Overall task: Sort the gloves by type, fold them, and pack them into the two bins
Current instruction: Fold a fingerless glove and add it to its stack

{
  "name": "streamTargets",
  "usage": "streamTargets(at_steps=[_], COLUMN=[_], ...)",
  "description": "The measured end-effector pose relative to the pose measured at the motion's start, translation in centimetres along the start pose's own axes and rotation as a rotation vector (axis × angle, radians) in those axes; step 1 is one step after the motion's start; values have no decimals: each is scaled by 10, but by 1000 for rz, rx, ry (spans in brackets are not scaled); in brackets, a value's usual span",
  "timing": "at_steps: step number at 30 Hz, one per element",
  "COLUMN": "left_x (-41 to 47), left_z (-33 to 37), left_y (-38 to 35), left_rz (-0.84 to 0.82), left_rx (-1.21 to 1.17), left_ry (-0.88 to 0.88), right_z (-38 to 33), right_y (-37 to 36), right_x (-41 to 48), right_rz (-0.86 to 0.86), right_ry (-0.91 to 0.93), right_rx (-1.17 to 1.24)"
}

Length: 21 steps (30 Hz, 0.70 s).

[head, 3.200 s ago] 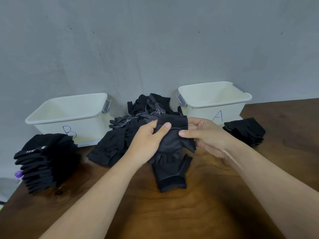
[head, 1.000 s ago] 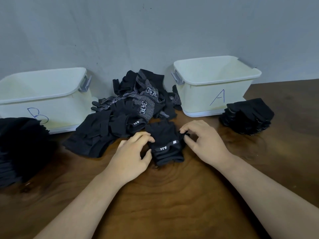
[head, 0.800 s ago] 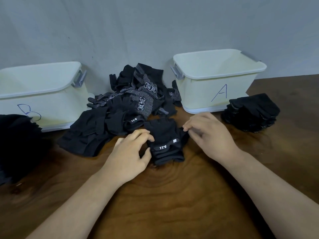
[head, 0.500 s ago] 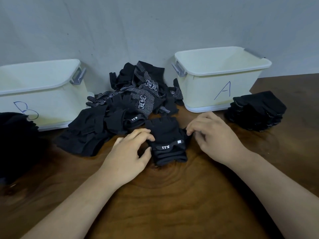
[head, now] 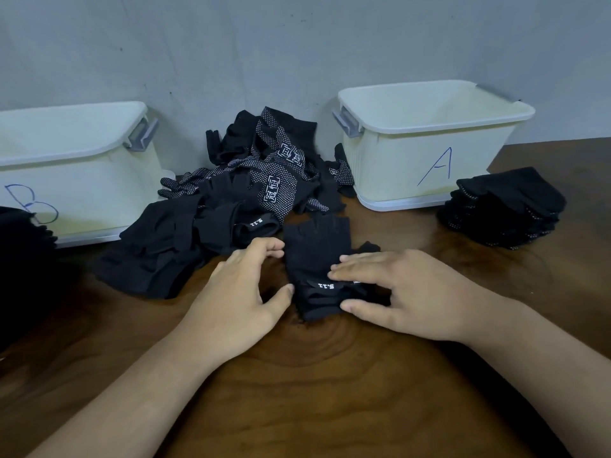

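Folded glove [head: 317, 256] pinned flat on table [head: 330, 391] to set the fold

Glove lies mid-table, label up, just in front of loose pile [head: 264, 183]; R hand [head: 406, 292] fingers straight & flat on its near half, thumb at near edge, prob. so layers don't spring open; L hand [head: 238, 292] loosely spread, fingertips & thumb touching glove's left edge, prob. to square it. Bin A [head: 429, 153] back right w/ stack [head: 506, 206] beside it, bin B [head: 82, 180] back left
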<state>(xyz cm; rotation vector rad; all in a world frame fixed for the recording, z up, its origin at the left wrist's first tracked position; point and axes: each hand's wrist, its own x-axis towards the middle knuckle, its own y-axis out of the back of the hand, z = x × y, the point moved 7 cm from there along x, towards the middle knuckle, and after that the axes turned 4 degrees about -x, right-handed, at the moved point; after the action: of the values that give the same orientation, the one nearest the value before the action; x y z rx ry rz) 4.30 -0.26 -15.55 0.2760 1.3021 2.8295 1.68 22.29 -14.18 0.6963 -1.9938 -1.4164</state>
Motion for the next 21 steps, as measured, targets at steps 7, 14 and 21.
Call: streamTargets(at_steps=[7, 14, 21], left_x=[-2, -2, 2], left_z=[8, 11, 12], left_y=[0, -1, -2], left_rz=[-54, -36, -40], left_rx=[30, 100, 157], left_ry=[-2, -6, -75], right_z=[0, -12, -18], right_y=[2, 20, 10], right_x=[1, -4, -4], right_rz=[74, 234, 162], right_ry=[6, 62, 56], right_rx=[107, 63, -6])
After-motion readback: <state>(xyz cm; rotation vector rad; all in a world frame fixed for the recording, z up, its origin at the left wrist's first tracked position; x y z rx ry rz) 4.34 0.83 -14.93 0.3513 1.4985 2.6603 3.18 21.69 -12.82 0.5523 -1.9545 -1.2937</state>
